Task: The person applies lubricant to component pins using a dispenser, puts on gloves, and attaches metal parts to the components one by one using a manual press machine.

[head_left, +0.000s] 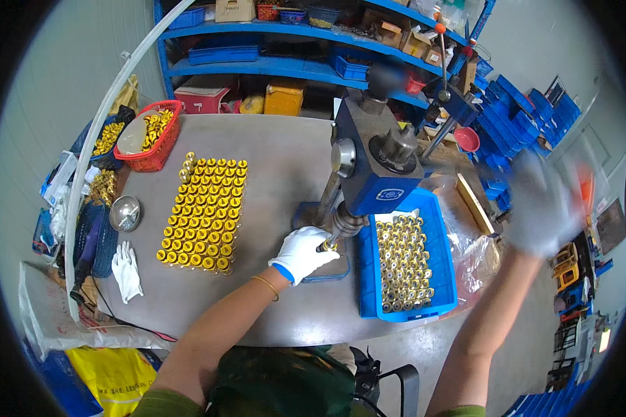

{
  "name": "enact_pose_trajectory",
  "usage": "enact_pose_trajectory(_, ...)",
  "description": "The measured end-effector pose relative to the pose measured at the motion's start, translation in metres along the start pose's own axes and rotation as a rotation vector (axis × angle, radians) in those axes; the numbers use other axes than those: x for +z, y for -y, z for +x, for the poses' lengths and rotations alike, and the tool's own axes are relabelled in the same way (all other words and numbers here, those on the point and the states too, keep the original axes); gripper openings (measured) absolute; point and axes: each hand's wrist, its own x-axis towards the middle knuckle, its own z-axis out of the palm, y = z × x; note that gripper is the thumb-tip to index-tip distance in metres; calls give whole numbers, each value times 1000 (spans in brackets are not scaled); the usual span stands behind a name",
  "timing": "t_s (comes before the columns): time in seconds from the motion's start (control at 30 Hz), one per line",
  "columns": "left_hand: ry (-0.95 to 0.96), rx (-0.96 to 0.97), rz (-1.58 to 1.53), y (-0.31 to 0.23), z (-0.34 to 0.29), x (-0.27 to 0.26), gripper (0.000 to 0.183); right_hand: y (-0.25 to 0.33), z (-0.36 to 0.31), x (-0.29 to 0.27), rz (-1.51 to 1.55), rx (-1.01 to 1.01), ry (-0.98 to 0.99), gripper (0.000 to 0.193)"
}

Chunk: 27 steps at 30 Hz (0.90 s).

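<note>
Here at the blue press (377, 161), the left hand (305, 254), white-gloved with a blue edge at the wrist, pinches a small gold piece (329, 246) right below the spindle (348, 222). Only a sliver of it shows: shiny, gold-toned, stubby, the rest behind the gloved fingers. Its long axis? Too covered to call, and so is the way it points. It sits at the fingertips, on the far right side of that hand, above the press base (329, 270).

Out to the right, the right hand (541, 205) is a gloved blur, well apart from the piece; whether it grips anything, I cannot tell.

On the bench (285, 149), left of the hand, yellow-topped pieces (205, 215) stand upright in tight rows, tops to the ceiling. On the other side, just beside the press, the blue tray (412, 317) carries rows of gold-rimmed pieces (405, 264) with paler, silvery faces upward.
</note>
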Motion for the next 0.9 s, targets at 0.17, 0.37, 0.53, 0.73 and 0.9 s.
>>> enact_pose_trajectory(0.17,-62,77,-21,5,11,15,39,10,-138,7,-1033,195,-120,74)
enact_pose_trajectory(0.37,-112,168,-42,10,13,17,39,-75,-153,-45,-1310,413,-369,73)
enact_pose_trajectory(0.53,-71,77,-26,8,7,0,42,-20,-121,-16,-1115,943,-218,78)
enact_pose_trajectory(0.73,-85,76,-67,1,10,2,45,29,18,0,-36,-155,-8,67)
enact_pose_trajectory(0.9,-126,79,-82,-1,13,-2,40,-67,54,-105,-1067,333,-60,39)
